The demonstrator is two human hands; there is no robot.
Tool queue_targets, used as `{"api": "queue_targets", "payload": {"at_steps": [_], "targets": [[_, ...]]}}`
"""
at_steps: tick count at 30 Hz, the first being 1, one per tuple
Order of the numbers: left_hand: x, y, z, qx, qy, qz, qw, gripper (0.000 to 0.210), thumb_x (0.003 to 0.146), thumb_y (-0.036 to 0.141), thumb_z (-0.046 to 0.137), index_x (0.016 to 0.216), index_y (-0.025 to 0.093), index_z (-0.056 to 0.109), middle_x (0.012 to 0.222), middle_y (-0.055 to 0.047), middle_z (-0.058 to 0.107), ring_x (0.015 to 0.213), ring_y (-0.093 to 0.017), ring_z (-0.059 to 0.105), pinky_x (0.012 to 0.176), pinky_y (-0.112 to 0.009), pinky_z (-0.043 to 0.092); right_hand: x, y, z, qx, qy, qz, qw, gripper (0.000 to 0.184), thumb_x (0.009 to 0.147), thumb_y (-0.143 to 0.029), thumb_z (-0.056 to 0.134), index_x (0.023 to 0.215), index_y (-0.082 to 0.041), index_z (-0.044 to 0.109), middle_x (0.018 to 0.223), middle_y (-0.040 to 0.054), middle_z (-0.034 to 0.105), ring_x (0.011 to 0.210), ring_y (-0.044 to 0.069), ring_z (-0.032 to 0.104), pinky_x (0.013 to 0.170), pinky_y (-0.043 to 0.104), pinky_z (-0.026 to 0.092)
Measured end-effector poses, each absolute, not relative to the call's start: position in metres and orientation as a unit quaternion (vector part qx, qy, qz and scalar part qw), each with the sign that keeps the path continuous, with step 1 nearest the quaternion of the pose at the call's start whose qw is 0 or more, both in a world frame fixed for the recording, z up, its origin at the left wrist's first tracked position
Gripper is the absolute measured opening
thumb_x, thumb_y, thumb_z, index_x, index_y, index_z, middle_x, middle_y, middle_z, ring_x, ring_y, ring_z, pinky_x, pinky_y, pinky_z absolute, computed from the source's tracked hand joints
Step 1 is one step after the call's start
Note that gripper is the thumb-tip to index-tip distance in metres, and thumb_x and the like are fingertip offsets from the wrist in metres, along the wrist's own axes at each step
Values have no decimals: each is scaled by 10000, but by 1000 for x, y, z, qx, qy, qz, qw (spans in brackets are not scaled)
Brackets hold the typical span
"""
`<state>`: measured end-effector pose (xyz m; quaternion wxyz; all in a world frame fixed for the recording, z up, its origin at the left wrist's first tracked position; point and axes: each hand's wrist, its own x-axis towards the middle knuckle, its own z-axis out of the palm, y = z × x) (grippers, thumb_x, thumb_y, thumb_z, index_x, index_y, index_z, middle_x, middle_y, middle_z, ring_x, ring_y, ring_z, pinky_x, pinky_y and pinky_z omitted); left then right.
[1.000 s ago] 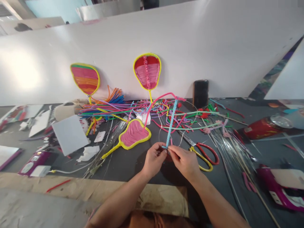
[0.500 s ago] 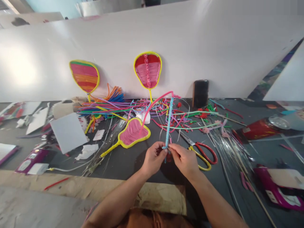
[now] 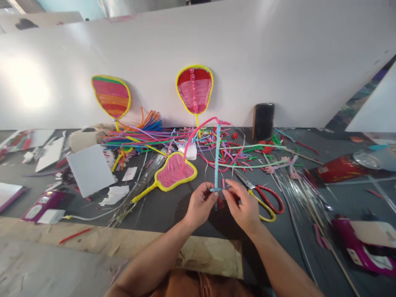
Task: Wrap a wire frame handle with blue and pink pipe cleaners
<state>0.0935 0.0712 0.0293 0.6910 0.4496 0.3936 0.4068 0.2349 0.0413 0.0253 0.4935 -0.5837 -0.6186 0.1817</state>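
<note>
My left hand (image 3: 200, 203) pinches a light-blue twisted pipe-cleaner stem (image 3: 218, 156) near its lower end, where a short blue crosspiece sticks out to both sides. The stem stands upright, with a pink pipe cleaner (image 3: 198, 131) fixed at its top and arching down to the left. Thin, clear loops hang from that top too. Just right of the crosspiece is my right hand (image 3: 243, 205), its thumb and forefinger parted. Behind the left hand lies a pink fan with a yellow rim (image 3: 175, 172).
Scissors (image 3: 262, 198) with red and yellow handles lie beyond my right hand. Two more fans (image 3: 194, 88) lean on the white board. Pipe cleaners (image 3: 148, 138) are heaped along the back. A phone (image 3: 263, 121), a red can (image 3: 343, 167) and a purple device (image 3: 361, 247) sit rightward.
My right fingers have spread and come off the stem's crosspiece, which now shows between the hands. The stem has shifted slightly left. My left hand keeps its pinch.
</note>
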Motion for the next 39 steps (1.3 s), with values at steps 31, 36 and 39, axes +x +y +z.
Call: {"api": "queue_targets", "payload": {"at_steps": [31,36,39], "targets": [[88,78,35,366,368,419,745,235,639,263,774,774,126,639,655,3,637,604,-104,599,627,-225,475,239,51,32,-485,-419,600,479,240,746,-412,667,770,-175,642,629,-20,545,600,110,481,595,258,392],[90,79,36,373,352,432,742,205,653,255,765,751,136,630,646,11,640,592,-117,613,635,-248,490,235,51,27,-442,-367,641,510,245,732,-408,690,768,-171,640,638,-16,535,584,104,472,578,262,384],[91,78,36,363,354,436,743,219,644,259,771,751,141,621,642,16,634,584,-114,608,618,-239,480,234,51,25,-443,-360,636,519,231,727,-399,699,762,-177,645,630,-20,534,580,104,470,574,262,379]]}}
